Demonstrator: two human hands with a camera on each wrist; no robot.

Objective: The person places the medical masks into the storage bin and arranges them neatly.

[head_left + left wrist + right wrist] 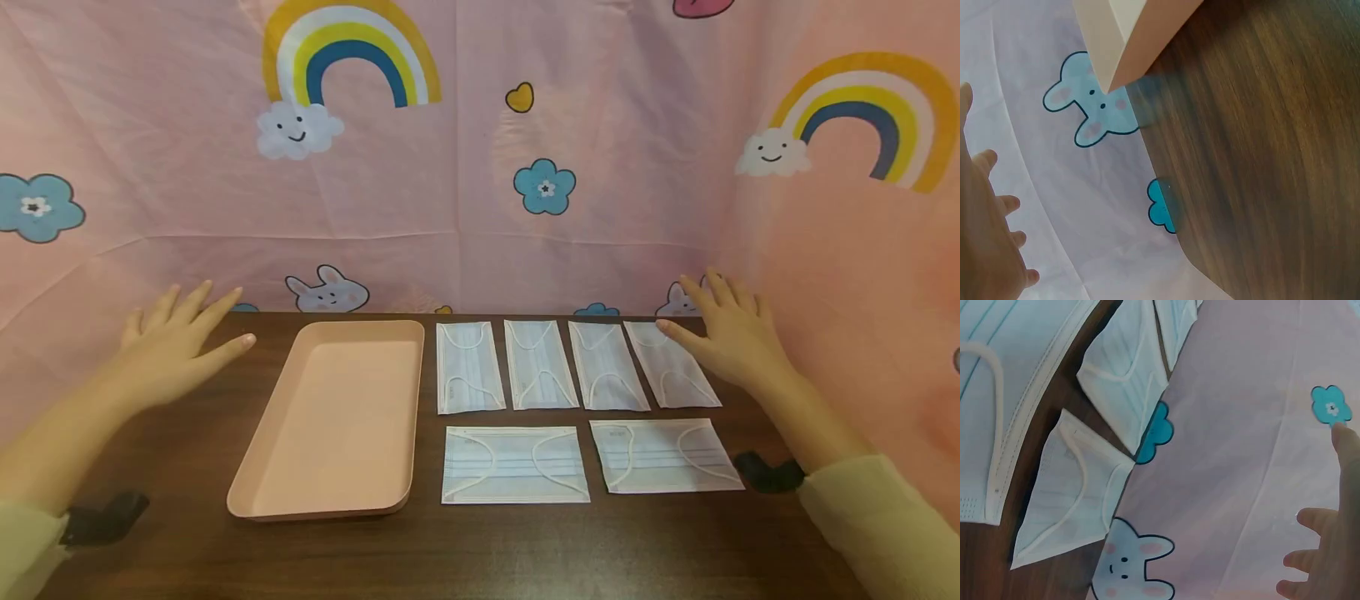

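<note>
My left hand [176, 350] is held with fingers spread, left of a pink rectangular tray [360, 417] on the table, holding nothing. On the far side, my right hand [731, 333] also has its fingers spread and grips nothing; its thumb overlaps the rightmost upright face mask [667, 367] in the head view. Several pale blue disposable face masks with white ear loops lie flat right of the tray. The back row stands lengthwise, including one mask [468, 367] beside the tray. In front, two lie sideways: a left mask [516, 465] and a right mask [663, 456].
The dark wooden table [525, 550] meets a pink patterned cloth [465, 167] behind it and at the sides. Dark straps [768, 472] sit at both wrists near the light sleeves [885, 517]. In the left wrist view a tray corner [1129, 50] juts in at the top.
</note>
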